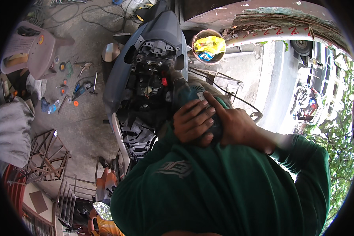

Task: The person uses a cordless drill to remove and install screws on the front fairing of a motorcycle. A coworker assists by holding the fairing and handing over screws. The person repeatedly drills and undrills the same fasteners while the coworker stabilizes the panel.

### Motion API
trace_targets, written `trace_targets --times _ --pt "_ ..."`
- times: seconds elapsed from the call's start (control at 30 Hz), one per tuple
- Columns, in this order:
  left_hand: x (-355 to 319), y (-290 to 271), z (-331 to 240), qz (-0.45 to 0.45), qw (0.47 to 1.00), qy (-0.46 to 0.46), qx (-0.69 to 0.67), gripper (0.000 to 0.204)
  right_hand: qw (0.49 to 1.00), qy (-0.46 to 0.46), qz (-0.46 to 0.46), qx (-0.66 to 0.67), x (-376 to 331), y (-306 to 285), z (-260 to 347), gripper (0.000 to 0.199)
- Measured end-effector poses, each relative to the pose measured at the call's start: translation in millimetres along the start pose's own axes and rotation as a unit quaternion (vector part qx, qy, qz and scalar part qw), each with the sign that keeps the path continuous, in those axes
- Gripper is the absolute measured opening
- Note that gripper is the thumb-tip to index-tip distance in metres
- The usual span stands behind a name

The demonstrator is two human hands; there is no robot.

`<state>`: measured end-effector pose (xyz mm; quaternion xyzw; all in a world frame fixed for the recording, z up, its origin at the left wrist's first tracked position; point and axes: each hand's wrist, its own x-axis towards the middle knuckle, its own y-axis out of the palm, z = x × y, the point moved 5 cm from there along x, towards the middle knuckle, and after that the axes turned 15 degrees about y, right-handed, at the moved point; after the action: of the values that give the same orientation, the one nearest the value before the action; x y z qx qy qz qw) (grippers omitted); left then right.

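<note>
Both my hands are wrapped around a teal power drill [192, 93], close in front of my green sweater. The fingers of my left hand [192, 121] curl over its rear body. My right hand [236, 122] grips it from the other side, thumb lying along the top. The drill's dark front end points at the right side of a partly stripped grey motor scooter [161, 29]; whether its tip touches is hidden. With the panels off, dark inner parts, wiring and a small red piece [164, 82] show beside the drill.
A bucket [208, 59] holding a yellow plastic bag stands right of the scooter. Hand tools, including a hammer [94, 82], lie on the concrete left, near a plastic chair [37, 51] and a metal frame [47, 157]. Cables cross the floor. Another person [106, 183] is at lower left.
</note>
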<state>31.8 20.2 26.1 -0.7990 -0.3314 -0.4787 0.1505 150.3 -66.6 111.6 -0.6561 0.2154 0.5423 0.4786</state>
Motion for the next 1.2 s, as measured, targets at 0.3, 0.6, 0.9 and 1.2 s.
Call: trace_targets --times 0.3,0.6,0.9,1.2 --pt "2 5 0 0.016 1.000 -0.004 0.005 0.036 0.999 0.028 0.046 -0.005 -1 -10 -4 0.132" --pt "8 7 3 0.011 1.000 -0.014 0.010 0.035 0.999 -0.032 -0.016 0.001 2 -8 -9 0.142" --pt "14 5 7 0.030 0.999 -0.034 -0.007 0.031 0.999 -0.025 -0.001 0.037 2 -9 -10 0.139" --pt "11 1 7 0.016 0.999 -0.029 -0.003 0.034 1.000 -0.018 0.000 0.019 1 -12 -2 0.136"
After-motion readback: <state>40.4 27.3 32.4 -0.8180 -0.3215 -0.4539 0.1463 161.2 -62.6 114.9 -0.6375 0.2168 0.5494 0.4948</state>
